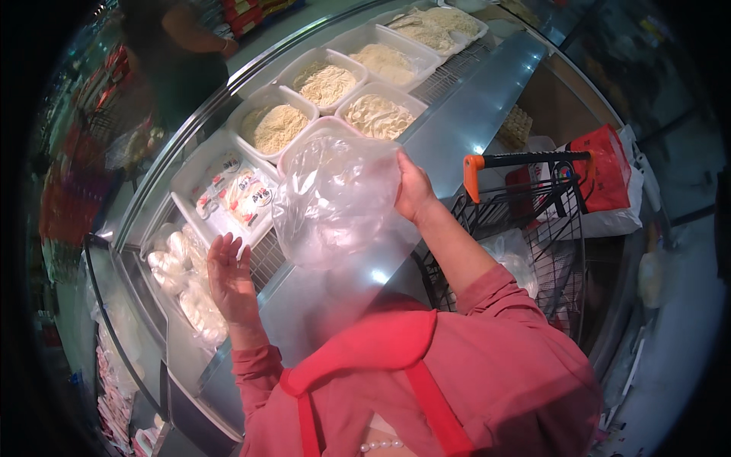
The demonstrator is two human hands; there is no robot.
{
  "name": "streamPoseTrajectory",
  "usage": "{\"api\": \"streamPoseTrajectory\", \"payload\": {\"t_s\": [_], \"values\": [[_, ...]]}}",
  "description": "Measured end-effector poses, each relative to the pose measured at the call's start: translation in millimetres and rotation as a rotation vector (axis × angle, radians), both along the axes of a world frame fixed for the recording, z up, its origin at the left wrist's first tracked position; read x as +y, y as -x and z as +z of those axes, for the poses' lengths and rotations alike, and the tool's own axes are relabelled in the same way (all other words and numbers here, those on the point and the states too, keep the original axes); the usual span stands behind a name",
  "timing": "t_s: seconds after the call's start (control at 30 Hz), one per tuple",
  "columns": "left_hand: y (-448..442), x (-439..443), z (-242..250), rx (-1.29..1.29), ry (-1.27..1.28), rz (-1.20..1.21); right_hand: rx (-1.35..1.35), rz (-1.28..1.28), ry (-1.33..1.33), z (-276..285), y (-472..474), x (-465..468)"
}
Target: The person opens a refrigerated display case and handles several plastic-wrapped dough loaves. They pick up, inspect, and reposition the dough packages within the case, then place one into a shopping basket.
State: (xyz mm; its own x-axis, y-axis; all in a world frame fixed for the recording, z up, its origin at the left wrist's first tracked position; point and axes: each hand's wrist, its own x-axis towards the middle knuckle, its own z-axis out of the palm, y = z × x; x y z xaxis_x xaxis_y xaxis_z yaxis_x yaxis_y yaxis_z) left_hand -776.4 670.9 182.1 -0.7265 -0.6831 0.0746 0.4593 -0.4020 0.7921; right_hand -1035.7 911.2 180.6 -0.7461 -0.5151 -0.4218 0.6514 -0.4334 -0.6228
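A clear plastic bag hangs spread out in front of my chest, its right edge gripped by my right hand. My left hand is raised to the left of the bag, fingers apart and holding nothing. Behind the bag, white plastic tubs hold noodles: a tub of thin noodles, one of thicker noodles and one of wide noodles. A white tray with printed packets lies between my left hand and the tubs. The bag partly hides another tub.
A steel ledge runs along the case's near side. Bagged white goods lie at the left. A black wire shopping cart with an orange-ended handle stands at my right, near a red bag. Another person stands beyond the glass.
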Motion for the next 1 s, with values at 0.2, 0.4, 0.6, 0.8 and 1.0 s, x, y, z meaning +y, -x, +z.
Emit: {"api": "streamPoseTrajectory", "payload": {"t_s": [0.2, 0.4, 0.6, 0.8, 1.0], "values": [[-2, 31, 0, -0.150, 0.072, -0.179, 0.175, 0.115, 0.090, -28, -27, 34], [1, 74, 14, -0.258, 0.311, -0.393, 0.210, 0.166, 0.175, -26, -50, 29], [28, 70, 55, -0.516, 0.331, -0.405, -0.193, 0.138, 0.266, -20, -26, 48], [80, 29, 72, -0.429, 0.077, -0.111, -0.250, 0.057, 0.113, 0, -25, 76], [121, 73, 91, -0.419, 0.312, -0.440, -0.122, 0.151, 0.213, -12, -24, 139]]}}
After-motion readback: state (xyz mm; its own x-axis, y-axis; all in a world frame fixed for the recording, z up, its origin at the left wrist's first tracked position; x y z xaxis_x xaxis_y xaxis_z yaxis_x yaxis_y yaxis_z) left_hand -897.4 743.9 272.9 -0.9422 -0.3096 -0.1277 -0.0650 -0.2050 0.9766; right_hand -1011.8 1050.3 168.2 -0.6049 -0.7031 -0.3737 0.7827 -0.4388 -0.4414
